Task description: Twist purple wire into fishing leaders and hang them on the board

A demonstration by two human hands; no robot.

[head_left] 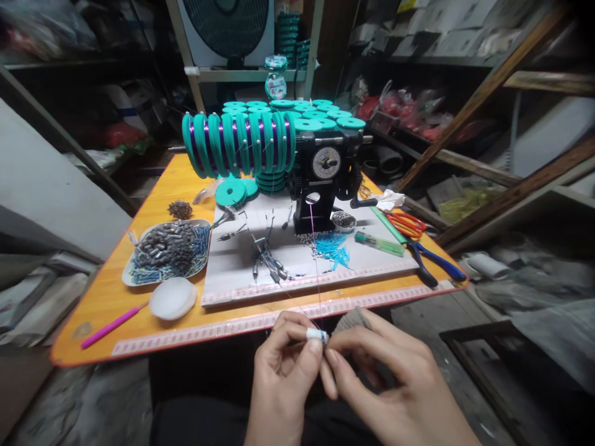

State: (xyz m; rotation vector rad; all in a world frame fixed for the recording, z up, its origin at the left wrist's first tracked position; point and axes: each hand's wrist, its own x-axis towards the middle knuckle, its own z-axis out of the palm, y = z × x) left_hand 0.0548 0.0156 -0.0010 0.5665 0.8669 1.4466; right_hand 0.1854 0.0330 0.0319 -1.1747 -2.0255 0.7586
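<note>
My left hand (288,365) and my right hand (385,362) meet low in front of the table edge, fingertips nearly touching. A thin purple fishing line (313,229) runs down from the black winding machine (320,167) to my left fingertips, which pinch it. A small white piece (317,334) shows at the left index fingertip; whether it is held or wrapped round the finger I cannot tell. My right thumb and index finger are pressed together beside it, and what they pinch is too small to make out. Teal foam spools (199,145) wound with purple line sit on the machine's shaft.
On the orange table (93,303) are a tray (162,282) of sinkers and blue pieces, a white bowl (173,298), a pink-handled tool (111,325), pliers (439,263) and orange scissors (406,224). Sinkers (267,260) and blue sleeves (332,248) lie on the white board (232,272).
</note>
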